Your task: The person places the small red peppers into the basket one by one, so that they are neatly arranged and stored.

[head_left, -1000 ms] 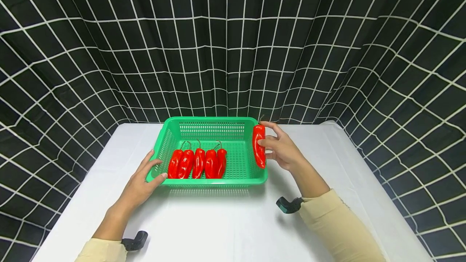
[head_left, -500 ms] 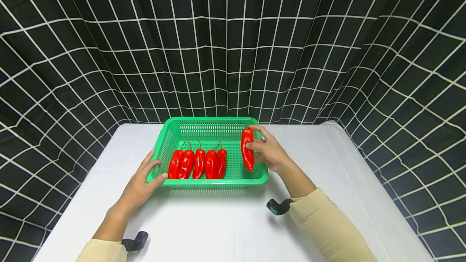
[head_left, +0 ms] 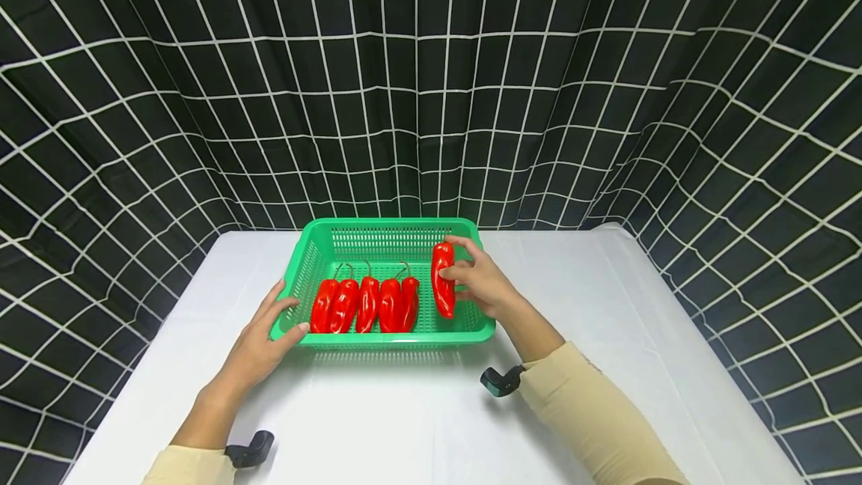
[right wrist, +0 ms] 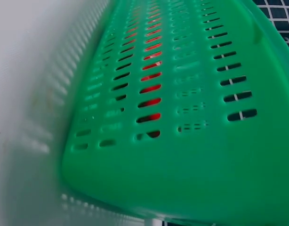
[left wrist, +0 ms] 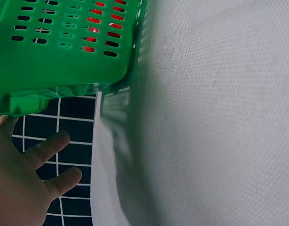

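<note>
In the head view, a green plastic basket (head_left: 404, 338) with slotted walls stands on the white table. Several glossy red peppers (head_left: 367, 305) with thin stems lie side by side in its left and middle part. My right hand (head_left: 481, 283) reaches over the basket's right side and pinches another red pepper (head_left: 442, 283), held nearly upright over the right part of the floor. At the left front corner, my left hand (head_left: 259, 339) holds the rim, thumb over the front edge. The left wrist view shows some left-hand fingers (left wrist: 50, 149) stretched out below the rim.
White cloth (head_left: 377, 418) covers the table. A black curtain (head_left: 417, 96) with a white grid hangs behind and at both sides. Dark wrist-worn devices (head_left: 251, 449) stick out beside both sleeves. In the right wrist view the basket wall (right wrist: 182, 165) blocks the sight of my right hand.
My right hand has carried the held pepper left, from above the basket's right rim to over its inside, and slightly lower. The left hand stays at the corner.
</note>
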### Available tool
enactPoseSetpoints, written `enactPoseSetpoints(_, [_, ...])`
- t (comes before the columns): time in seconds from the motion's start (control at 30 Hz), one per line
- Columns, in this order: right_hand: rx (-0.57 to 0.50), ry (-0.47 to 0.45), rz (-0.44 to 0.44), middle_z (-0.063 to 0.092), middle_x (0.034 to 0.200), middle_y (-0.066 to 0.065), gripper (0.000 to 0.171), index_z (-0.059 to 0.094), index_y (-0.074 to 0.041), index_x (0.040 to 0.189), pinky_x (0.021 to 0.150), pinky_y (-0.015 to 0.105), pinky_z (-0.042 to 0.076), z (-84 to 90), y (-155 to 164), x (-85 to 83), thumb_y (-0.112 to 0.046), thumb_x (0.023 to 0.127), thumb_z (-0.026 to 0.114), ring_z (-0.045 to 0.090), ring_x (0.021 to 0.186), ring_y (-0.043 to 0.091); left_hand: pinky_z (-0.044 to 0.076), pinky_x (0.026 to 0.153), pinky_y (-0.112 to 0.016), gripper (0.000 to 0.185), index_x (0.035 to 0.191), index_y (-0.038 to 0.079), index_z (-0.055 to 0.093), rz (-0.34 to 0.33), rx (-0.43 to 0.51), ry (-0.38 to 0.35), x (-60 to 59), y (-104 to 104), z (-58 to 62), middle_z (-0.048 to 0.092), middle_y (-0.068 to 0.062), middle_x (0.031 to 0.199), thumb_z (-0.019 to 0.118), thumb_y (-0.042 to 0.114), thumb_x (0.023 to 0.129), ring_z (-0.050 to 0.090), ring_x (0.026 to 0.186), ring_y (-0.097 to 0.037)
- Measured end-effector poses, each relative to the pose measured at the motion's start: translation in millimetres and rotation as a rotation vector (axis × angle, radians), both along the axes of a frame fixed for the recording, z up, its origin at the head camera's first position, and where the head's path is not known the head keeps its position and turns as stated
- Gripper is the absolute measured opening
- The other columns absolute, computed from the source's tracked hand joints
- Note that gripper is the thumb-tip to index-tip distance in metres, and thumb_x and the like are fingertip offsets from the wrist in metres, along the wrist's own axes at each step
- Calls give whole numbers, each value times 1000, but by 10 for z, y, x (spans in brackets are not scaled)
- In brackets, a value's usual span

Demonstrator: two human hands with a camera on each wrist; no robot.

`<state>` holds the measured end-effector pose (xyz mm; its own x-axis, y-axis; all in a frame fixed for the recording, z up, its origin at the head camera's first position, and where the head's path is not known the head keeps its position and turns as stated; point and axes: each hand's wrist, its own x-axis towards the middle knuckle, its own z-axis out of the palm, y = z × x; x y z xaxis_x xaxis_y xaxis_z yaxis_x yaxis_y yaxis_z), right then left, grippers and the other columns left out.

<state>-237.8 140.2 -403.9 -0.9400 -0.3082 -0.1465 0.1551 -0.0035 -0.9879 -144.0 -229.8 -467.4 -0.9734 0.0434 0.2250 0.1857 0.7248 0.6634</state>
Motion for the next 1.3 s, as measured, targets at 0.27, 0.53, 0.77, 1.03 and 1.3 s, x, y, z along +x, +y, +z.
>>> enactPoseSetpoints(0.27, [40, -31, 1, 59, 110, 19, 62, 41, -21, 143, 75, 50, 54, -75, -149, -14, -1, 88, 63, 61, 90, 32, 30, 93, -71, 48, 129, 12, 54, 4, -5, 0, -2, -18, -20, 19, -4, 158, 62, 40, 92, 29, 136, -42])
enactPoseSetpoints(0.53, [66, -57, -4, 58, 110, 21, 61, 42, -20, 141, 75, 51, 54, -144, -250, -18, 1, 87, 62, 62, 85, 31, 30, 94, -71, 46, 129, 11, 54, -5, 1, 13, 12, -17, -19, 19, -5, 158, 63, 38, 92, 29, 136, -42])
enactPoseSetpoints(0.77, [164, -27, -10, 53, 112, 23, 59, 45, -18, 139, 70, 50, 56, -176, -280, -2, 2, 86, 62, 61, 91, 34, 29, 95, -71, 45, 129, 12, 53, -4, 6, 4, 17, -11, -5, 19, -5, 158, 63, 37, 92, 27, 137, -41])
enactPoseSetpoints(1.03, [385, 21, -13, 55, 103, 23, 60, 46, -19, 138, 59, 41, 56, -237, -315, 32, 1, 84, 64, 61, 81, 31, 29, 94, -71, 47, 129, 12, 54, -9, -1, -1, 9, -7, -39, 19, -5, 158, 63, 40, 92, 28, 137, -42])
enactPoseSetpoints(1.3, [421, 24, 8, 58, 96, 19, 58, 45, -11, 139, 59, 47, 57, -220, -336, 41, 2, 85, 63, 62, 76, 29, 29, 94, -71, 46, 128, 12, 54, -9, 2, 11, 5, -6, -20, 19, -4, 158, 63, 39, 92, 28, 137, -41])
